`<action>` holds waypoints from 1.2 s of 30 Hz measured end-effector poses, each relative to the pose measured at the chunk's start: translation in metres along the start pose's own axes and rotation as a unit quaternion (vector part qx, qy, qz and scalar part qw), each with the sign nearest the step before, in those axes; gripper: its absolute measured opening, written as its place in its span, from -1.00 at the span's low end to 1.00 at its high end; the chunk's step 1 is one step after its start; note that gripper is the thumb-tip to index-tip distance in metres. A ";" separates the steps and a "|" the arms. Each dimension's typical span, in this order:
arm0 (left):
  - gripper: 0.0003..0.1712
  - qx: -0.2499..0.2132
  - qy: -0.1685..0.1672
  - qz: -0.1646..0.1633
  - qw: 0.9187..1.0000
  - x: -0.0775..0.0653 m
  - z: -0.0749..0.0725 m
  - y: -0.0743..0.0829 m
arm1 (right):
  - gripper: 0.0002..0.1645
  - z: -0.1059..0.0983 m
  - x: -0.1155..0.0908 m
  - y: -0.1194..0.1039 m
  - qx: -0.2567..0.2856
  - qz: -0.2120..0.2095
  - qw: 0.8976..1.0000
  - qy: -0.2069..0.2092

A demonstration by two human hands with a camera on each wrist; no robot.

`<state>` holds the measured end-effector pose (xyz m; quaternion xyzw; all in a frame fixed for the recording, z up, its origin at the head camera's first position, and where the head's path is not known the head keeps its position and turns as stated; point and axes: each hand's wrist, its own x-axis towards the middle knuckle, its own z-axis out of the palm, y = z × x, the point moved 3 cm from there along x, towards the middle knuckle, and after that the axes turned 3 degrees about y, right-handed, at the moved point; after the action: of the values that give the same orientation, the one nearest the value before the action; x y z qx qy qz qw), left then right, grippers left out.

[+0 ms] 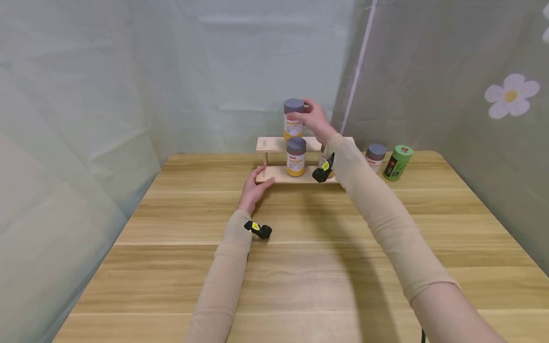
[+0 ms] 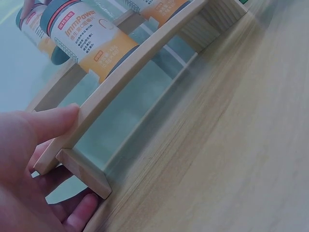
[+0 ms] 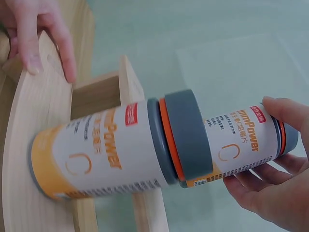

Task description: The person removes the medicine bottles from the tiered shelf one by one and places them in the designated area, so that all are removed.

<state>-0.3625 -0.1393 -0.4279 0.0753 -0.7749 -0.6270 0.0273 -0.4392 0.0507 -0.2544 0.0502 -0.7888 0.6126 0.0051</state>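
My right hand (image 1: 318, 120) grips a vitamin C tablet bottle (image 1: 293, 123), grey-capped with a white and orange label, at the upper tier of a small two-tier wooden rack (image 1: 274, 177). In the right wrist view the thumb and fingers wrap the bottle near its cap. My left hand (image 1: 253, 189) holds the left end of the lower tier, thumb (image 2: 55, 123) against its front edge and fingers around the end near the foot. A matching bottle (image 1: 296, 159) stands on the lower tier, below the held one. Another bottle (image 2: 161, 10) on that tier is partly hidden by my right wrist in the head view.
Right of the rack, another grey-capped bottle (image 1: 375, 157) stands on the wooden table (image 1: 291, 286), beside a green canister (image 1: 398, 163) that looks tilted. A pale curtain (image 1: 223, 71) hangs close behind the rack. My right forearm crosses over the table's right half.
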 end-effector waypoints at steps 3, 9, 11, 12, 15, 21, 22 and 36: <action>-0.31 0.003 0.001 0.004 1.000 0.001 0.000 -0.001 | -0.22 -0.005 0.001 0.001 -0.003 0.002 1.000 0.002; -0.31 0.003 0.002 -0.001 1.000 0.003 -0.001 -0.001 | -0.24 -0.014 0.003 0.003 -0.019 -0.005 1.000 -0.005; -0.31 0.001 0.001 -0.004 1.000 0.004 0.000 -0.002 | -0.24 -0.017 0.003 0.006 -0.024 -0.005 1.000 -0.005; -0.31 0.000 -0.001 -0.006 1.000 0.004 0.000 -0.002 | -0.24 -0.019 0.004 0.007 -0.026 -0.003 1.000 -0.005; -0.32 -0.003 -0.005 -0.013 1.000 0.005 0.003 -0.004 | -0.22 -0.023 0.006 0.010 -0.032 0.004 0.999 -0.001; -0.32 -0.010 -0.006 -0.019 1.000 0.006 0.005 -0.003 | -0.18 -0.031 0.007 0.012 -0.024 0.005 1.000 0.005; -0.32 -0.010 -0.006 -0.019 1.000 0.006 0.004 -0.003 | -0.18 -0.033 0.007 0.013 -0.021 0.004 1.000 0.007; -0.31 -0.008 -0.012 -0.025 1.000 0.009 0.006 -0.002 | -0.18 -0.047 0.007 0.021 -0.018 -0.002 1.000 0.022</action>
<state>-0.3725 -0.1349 -0.4313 0.0871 -0.7679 -0.6346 0.0032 -0.4505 0.1013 -0.2627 0.0387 -0.7994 0.5990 0.0246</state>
